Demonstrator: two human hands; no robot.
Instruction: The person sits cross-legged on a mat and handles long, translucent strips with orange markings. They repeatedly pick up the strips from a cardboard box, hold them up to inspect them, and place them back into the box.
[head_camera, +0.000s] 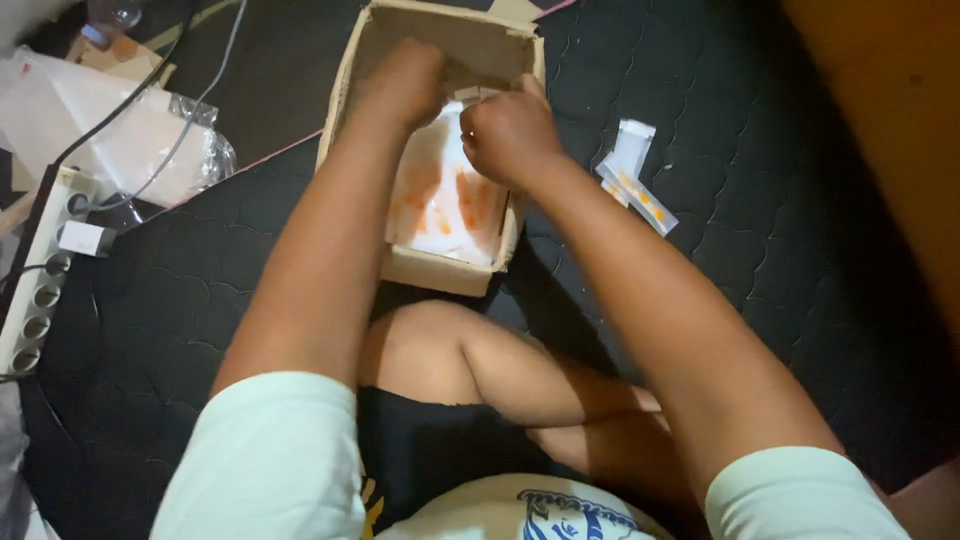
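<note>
An open cardboard box (440, 272) sits on a dark quilted mattress in front of my folded legs. Inside it lie white packets with orange markings (445, 205). My left hand (405, 82) reaches deep into the box, fingers curled down among the packets. My right hand (510, 132) is closed over the box's right side, pinching the top edge of a white packet. What my left fingers grip is hidden.
Several small white and orange packets (632, 172) lie on the mattress (780, 250) right of the box. A white power strip (40, 280) with cables runs along the left edge, beside crumpled clear plastic bags (130, 135). An orange wall (900, 110) rises at the right.
</note>
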